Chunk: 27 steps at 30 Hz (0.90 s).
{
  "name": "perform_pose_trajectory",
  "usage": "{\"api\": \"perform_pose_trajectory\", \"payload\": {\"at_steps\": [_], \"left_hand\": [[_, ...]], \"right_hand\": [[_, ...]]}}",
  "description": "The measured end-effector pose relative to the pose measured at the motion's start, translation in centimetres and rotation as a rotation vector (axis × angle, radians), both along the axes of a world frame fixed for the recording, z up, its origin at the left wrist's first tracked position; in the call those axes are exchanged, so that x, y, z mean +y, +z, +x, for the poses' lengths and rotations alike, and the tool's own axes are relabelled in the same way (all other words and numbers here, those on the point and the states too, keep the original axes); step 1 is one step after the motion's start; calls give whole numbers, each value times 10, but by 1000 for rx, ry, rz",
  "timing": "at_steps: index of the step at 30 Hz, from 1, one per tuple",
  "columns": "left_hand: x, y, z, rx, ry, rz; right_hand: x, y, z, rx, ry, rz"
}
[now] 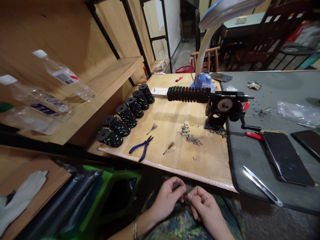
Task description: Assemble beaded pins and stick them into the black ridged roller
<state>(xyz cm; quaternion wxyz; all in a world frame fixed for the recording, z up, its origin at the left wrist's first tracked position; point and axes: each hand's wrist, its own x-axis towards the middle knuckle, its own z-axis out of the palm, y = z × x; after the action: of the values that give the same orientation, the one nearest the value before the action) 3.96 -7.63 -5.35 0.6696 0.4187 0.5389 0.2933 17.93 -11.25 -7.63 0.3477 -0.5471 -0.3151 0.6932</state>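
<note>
My left hand (167, 200) and my right hand (203, 206) are low in the view, below the table's front edge, with their fingertips close together. Between the left fingers sits a small dark bristly bundle (176, 185), and my right fingers pinch a thin dark piece (185, 199) that seems joined to it. Ahead on the wooden table (175, 166) lie blue-handled pliers (141, 149), a scatter of coloured pins (187, 134) and several black rolls studded with coloured tips (126, 116). A hand-cranked black winder (222, 106) holds a similar black coil (188, 94).
A grey mat (275, 93) to the right holds phones, a long pointed blade and loose pins. A blue desk lamp stands behind the winder. Plastic bottles rest on a wooden shelf at left. A green stool sits at lower left, and a ruler strip lines the table's front edge.
</note>
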Motion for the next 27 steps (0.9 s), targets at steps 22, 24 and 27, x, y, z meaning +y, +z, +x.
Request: {"api": "perform_pose_trajectory", "payload": {"at_steps": [22, 24, 27], "left_hand": [[-8, -5, -1, 39, -19, 92], [-9, -4, -1, 85, -44, 139], [-9, -4, -2, 206, -82, 242]], "right_hand": [[3, -5, -1, 28, 6, -14], [3, -5, -1, 32, -11, -5], [3, -5, -1, 43, -25, 12]]}}
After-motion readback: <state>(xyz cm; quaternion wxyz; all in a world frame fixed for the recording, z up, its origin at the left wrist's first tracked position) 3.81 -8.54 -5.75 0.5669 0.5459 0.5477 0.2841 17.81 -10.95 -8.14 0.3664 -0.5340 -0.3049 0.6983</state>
